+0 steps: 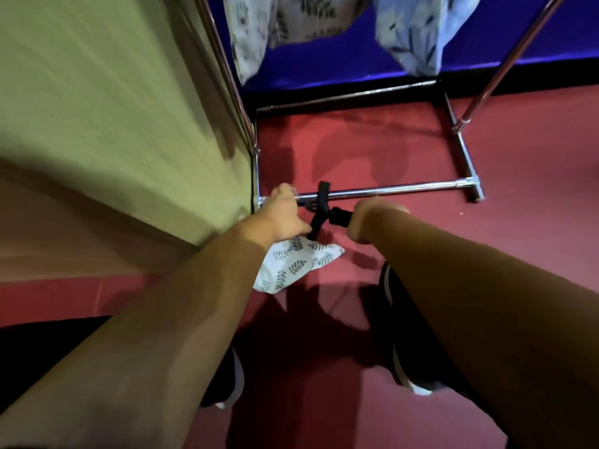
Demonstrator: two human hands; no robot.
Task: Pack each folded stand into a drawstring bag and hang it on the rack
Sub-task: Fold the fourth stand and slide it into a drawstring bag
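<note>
A black folded stand is held out in front of me above the red floor. My right hand grips its thick end from the right. My left hand holds the stand's left side together with a white drawstring bag printed with green leaves, which hangs limp below the hand. The chrome rack stands just beyond, and two patterned bags hang from it at the top of the view. How the left fingers lie on the bag is hidden.
A green wall runs close along the left, beside the rack's left post. A blue wall backs the rack. The rack's base bars lie on the red floor. My dark shoes show below my arms.
</note>
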